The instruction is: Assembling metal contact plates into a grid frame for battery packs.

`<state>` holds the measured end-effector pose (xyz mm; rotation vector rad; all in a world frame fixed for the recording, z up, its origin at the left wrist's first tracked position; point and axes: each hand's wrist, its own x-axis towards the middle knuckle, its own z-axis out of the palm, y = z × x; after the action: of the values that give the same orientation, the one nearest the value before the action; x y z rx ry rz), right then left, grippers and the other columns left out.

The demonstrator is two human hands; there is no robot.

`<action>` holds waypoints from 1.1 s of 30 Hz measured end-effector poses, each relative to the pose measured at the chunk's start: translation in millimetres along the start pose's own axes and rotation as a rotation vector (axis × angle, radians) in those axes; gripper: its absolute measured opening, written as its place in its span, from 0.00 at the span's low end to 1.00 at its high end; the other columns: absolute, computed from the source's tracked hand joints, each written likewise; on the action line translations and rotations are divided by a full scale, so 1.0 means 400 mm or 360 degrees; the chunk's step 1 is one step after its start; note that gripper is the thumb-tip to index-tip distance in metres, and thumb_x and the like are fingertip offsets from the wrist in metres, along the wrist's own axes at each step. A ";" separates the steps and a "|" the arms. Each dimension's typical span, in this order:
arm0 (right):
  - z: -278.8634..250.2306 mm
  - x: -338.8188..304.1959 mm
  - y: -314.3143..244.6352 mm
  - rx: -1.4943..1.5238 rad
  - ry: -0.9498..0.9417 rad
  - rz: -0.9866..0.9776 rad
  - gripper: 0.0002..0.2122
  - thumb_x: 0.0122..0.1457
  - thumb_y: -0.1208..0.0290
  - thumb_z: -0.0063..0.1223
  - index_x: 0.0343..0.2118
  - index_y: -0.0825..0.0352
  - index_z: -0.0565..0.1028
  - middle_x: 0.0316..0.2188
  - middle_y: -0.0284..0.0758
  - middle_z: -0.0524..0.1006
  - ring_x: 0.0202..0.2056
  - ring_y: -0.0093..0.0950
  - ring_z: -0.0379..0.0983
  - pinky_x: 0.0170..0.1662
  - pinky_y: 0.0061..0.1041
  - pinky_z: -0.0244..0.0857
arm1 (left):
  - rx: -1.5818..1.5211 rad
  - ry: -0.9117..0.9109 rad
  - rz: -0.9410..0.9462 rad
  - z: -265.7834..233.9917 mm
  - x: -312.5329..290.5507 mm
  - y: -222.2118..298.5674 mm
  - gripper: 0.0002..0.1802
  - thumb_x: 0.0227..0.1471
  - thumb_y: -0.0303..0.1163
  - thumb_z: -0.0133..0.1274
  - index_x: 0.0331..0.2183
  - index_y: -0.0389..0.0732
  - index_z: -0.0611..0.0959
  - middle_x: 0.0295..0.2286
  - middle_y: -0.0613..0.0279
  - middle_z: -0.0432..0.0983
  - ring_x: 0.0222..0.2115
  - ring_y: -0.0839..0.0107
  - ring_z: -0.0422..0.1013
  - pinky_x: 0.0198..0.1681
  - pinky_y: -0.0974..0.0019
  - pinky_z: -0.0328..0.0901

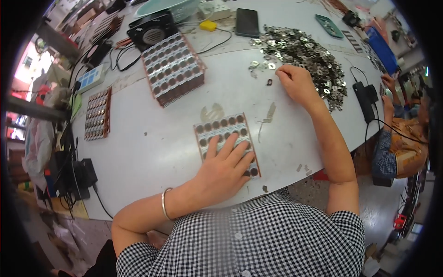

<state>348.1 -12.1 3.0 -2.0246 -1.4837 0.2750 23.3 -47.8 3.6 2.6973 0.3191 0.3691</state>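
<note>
My left hand [221,168] lies flat with fingers spread on a panel [227,123] that carries rows of dark round spots and has brown edges. The panel rests on the white table in front of me, its lower left part hidden under the hand. Close to the left edge of a heap of small shiny metal pieces [302,51], my right hand [297,85] is closed, thumb and forefinger together. Whatever its fingers may hold is too small to make out. A loose dark piece [269,82] and a bright metal piece [272,66] lie just left of those fingertips.
A tall stack of similar panels [173,67] stands at the back left, against a black fan-like box [152,32]. Further left lies a smaller panel stack [98,114]. A phone [247,22] and yellow plug [208,25] are behind. Another person [401,143] sits at right, beyond a black adapter [364,99].
</note>
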 end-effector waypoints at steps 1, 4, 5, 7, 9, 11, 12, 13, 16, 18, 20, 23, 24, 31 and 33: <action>-0.006 0.002 0.003 -0.0032 -0.0073 0.0030 0.10 0.63 0.69 0.54 0.40 0.68 0.82 0.33 0.44 0.82 0.35 0.37 0.78 0.42 0.32 0.71 | 0.0005 0.0007 -0.0010 0.000 0.001 0.001 0.33 0.45 0.38 0.68 0.53 0.38 0.77 0.54 0.46 0.69 0.61 0.43 0.61 0.61 0.34 0.53; -0.004 0.010 0.010 -0.0044 -0.0196 0.0059 0.12 0.63 0.69 0.51 0.42 0.68 0.82 0.38 0.47 0.83 0.42 0.43 0.80 0.49 0.34 0.72 | 0.0011 0.0006 -0.0009 0.002 0.004 -0.001 0.34 0.45 0.38 0.68 0.53 0.38 0.78 0.54 0.47 0.69 0.60 0.44 0.61 0.61 0.35 0.53; 0.003 0.011 0.000 0.0020 -0.0198 0.0069 0.12 0.64 0.69 0.51 0.44 0.68 0.82 0.32 0.41 0.81 0.35 0.33 0.77 0.42 0.30 0.70 | 0.0021 -0.0002 -0.0022 0.003 0.005 -0.001 0.34 0.44 0.38 0.68 0.53 0.38 0.78 0.54 0.48 0.69 0.60 0.44 0.61 0.61 0.35 0.53; 0.010 0.010 -0.009 0.0080 -0.0203 0.0080 0.12 0.65 0.70 0.51 0.45 0.67 0.82 0.27 0.35 0.80 0.29 0.23 0.73 0.36 0.25 0.68 | 0.0016 -0.0001 -0.0019 0.000 0.008 -0.001 0.33 0.44 0.39 0.68 0.52 0.38 0.78 0.54 0.48 0.69 0.60 0.45 0.62 0.61 0.35 0.53; 0.018 0.009 -0.012 0.0137 -0.0204 0.0000 0.10 0.64 0.70 0.52 0.43 0.68 0.82 0.25 0.32 0.79 0.27 0.22 0.71 0.34 0.25 0.67 | 0.0012 0.0002 -0.0025 -0.004 0.011 -0.001 0.33 0.44 0.39 0.68 0.52 0.38 0.79 0.54 0.49 0.70 0.60 0.46 0.62 0.61 0.35 0.53; 0.022 0.011 -0.006 0.0167 -0.0212 -0.0041 0.10 0.64 0.71 0.53 0.42 0.68 0.82 0.25 0.31 0.78 0.26 0.22 0.70 0.33 0.26 0.66 | -0.0024 -0.0059 -0.0014 -0.002 0.022 -0.002 0.33 0.44 0.38 0.69 0.52 0.38 0.79 0.55 0.49 0.69 0.60 0.46 0.61 0.61 0.36 0.53; 0.018 0.010 0.003 0.0088 -0.0286 -0.0092 0.09 0.64 0.70 0.54 0.40 0.69 0.81 0.25 0.30 0.77 0.25 0.22 0.69 0.32 0.26 0.66 | -0.0030 -0.0059 -0.0018 0.003 0.031 -0.005 0.33 0.44 0.38 0.69 0.52 0.38 0.79 0.55 0.49 0.69 0.60 0.46 0.61 0.61 0.36 0.53; 0.019 0.004 -0.006 0.0015 -0.0369 -0.0144 0.08 0.64 0.70 0.55 0.38 0.69 0.81 0.25 0.29 0.77 0.25 0.22 0.69 0.32 0.26 0.66 | -0.0026 -0.0029 -0.0004 0.008 0.034 -0.006 0.34 0.44 0.39 0.69 0.52 0.38 0.79 0.55 0.49 0.69 0.60 0.45 0.61 0.61 0.36 0.53; 0.012 -0.034 -0.051 -0.0005 -0.0221 -0.0159 0.07 0.64 0.70 0.55 0.36 0.68 0.79 0.26 0.28 0.77 0.24 0.20 0.69 0.30 0.22 0.66 | -0.0049 0.0011 0.0017 0.024 0.033 0.002 0.35 0.44 0.42 0.68 0.53 0.38 0.78 0.56 0.48 0.68 0.61 0.45 0.60 0.62 0.35 0.52; 0.005 -0.068 -0.116 0.0352 -0.0426 0.0051 0.06 0.65 0.71 0.54 0.37 0.68 0.79 0.26 0.28 0.76 0.24 0.18 0.69 0.28 0.20 0.65 | -0.0070 0.0024 0.0007 0.030 0.028 -0.004 0.36 0.44 0.44 0.68 0.53 0.38 0.78 0.56 0.48 0.68 0.61 0.45 0.60 0.62 0.35 0.51; 0.002 -0.103 -0.134 0.0696 -0.0603 0.0287 0.06 0.65 0.72 0.53 0.39 0.67 0.80 0.26 0.27 0.76 0.23 0.15 0.68 0.27 0.17 0.65 | -0.0080 0.0048 0.0044 0.029 0.028 -0.005 0.38 0.44 0.47 0.67 0.54 0.38 0.78 0.56 0.48 0.68 0.61 0.45 0.60 0.62 0.35 0.50; 0.011 -0.134 -0.137 0.0918 -0.0979 0.0401 0.06 0.66 0.73 0.52 0.41 0.68 0.79 0.25 0.25 0.75 0.22 0.13 0.67 0.24 0.15 0.64 | -0.0076 0.0054 0.0057 0.032 0.026 -0.009 0.38 0.43 0.47 0.67 0.54 0.38 0.78 0.56 0.48 0.68 0.61 0.44 0.60 0.62 0.34 0.50; 0.017 -0.143 -0.144 0.0885 -0.0941 0.0403 0.06 0.66 0.74 0.53 0.40 0.68 0.79 0.25 0.25 0.75 0.23 0.13 0.68 0.25 0.15 0.64 | -0.0082 0.0052 0.0056 0.034 0.026 -0.011 0.38 0.43 0.47 0.67 0.54 0.38 0.78 0.56 0.48 0.68 0.61 0.44 0.60 0.62 0.34 0.50; 0.061 -0.176 -0.159 0.0627 -0.0650 0.0157 0.04 0.62 0.76 0.58 0.37 0.71 0.79 0.25 0.29 0.78 0.27 0.15 0.72 0.31 0.18 0.69 | -0.0082 0.0042 -0.0023 0.040 0.021 -0.007 0.35 0.44 0.48 0.65 0.54 0.46 0.80 0.56 0.54 0.69 0.63 0.44 0.58 0.60 0.20 0.41; 0.063 -0.175 -0.170 0.0561 -0.0586 0.0080 0.05 0.62 0.75 0.59 0.36 0.71 0.79 0.25 0.30 0.79 0.27 0.16 0.73 0.32 0.19 0.70 | -0.0094 0.0040 -0.0028 0.042 0.020 -0.008 0.35 0.44 0.49 0.65 0.54 0.48 0.80 0.56 0.55 0.69 0.63 0.44 0.58 0.60 0.19 0.39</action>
<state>257.2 -54.7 9.6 -1.7885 -1.4695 0.9049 35.2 -48.6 -10.9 2.6325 0.3335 0.4011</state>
